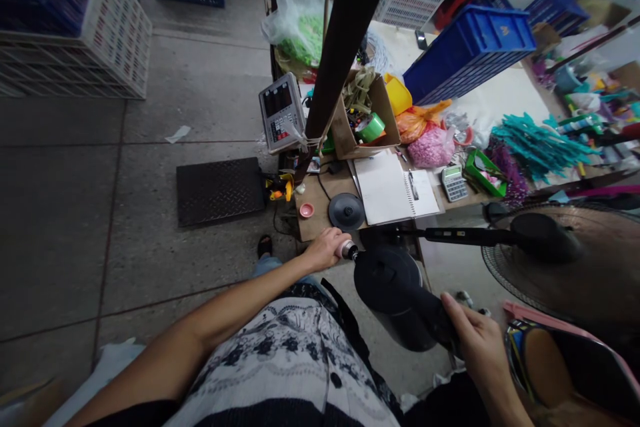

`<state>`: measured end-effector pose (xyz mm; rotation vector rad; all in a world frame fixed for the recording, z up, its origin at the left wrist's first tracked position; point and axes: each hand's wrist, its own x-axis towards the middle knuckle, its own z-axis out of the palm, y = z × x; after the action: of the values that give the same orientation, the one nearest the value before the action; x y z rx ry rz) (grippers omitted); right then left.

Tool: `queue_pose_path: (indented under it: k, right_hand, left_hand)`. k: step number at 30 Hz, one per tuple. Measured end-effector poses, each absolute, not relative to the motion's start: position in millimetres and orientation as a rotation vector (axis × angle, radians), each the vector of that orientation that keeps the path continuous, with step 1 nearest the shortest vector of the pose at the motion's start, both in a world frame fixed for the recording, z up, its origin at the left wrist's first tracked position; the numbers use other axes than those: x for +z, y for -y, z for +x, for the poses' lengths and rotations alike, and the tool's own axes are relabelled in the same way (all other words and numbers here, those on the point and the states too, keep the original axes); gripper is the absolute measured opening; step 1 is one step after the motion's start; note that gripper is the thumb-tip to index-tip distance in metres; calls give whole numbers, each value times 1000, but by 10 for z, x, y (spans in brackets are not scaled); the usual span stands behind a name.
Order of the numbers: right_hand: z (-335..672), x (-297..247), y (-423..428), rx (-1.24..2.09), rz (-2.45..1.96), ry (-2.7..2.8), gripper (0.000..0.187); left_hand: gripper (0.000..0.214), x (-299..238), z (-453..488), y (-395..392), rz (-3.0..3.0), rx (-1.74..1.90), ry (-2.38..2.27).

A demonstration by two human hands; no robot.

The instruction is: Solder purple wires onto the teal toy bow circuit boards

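My right hand (pixel 473 340) is closed around the handle of a black electric kettle (pixel 395 287), held above the floor beside the desk. My left hand (pixel 327 248) is closed on a small pinkish cup-like object (pixel 346 250) right at the kettle's spout edge. On the desk just beyond lies the kettle's round black base (pixel 347 211), next to a small pink lid (pixel 307 210) and an open notebook (pixel 395 187) with a pen on it.
A dark post (pixel 345 33) rises from the desk with a scale display (pixel 281 111) beside it. A cardboard box (pixel 365 117), calculator (pixel 454 183), blue crate (pixel 470 47) and plastic pieces crowd the desk. A floor fan (pixel 560 260) stands at right; a scale platform (pixel 220 190) lies on the floor.
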<state>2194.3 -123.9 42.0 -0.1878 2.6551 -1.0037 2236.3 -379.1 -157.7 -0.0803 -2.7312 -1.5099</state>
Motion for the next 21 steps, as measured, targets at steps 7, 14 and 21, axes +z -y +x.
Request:
queue_pose_path:
  k: [7,14,21]
  right_hand:
    - [21962,414,1236,-976,-153,-2658,55]
    - [21973,430,1240,-916,-190,-2688,59]
    - [21968,397,1224,-860,-187,-2693,60]
  left_hand:
    - [53,-1648,22375,3776,-96,-1548,2676]
    - [55,-1708,22395,3755,-84,-1611,2655]
    - [53,-1720,22421,3739,-65,-1674,2612]
